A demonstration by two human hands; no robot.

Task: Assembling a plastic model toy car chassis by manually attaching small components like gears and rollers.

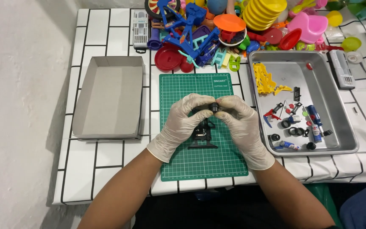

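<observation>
While both gloved hands, left hand [186,121] and right hand [241,123], pinch the small black part [214,107] at 12 o'clock of the black toy frame [203,135], it seems light, stiff and easily dropped, so best gripped by its rim.

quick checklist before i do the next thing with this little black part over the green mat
1. Small black part pinched by both the left hand and right hand: ok.
2. Black toy frame lies on the green cutting mat, under the hands: ok.
3. Metal tray of small pieces beside right hand: ok.
4. Cardboard box stands open: ok.
5. Part seated correctly: cannot tell.
</observation>
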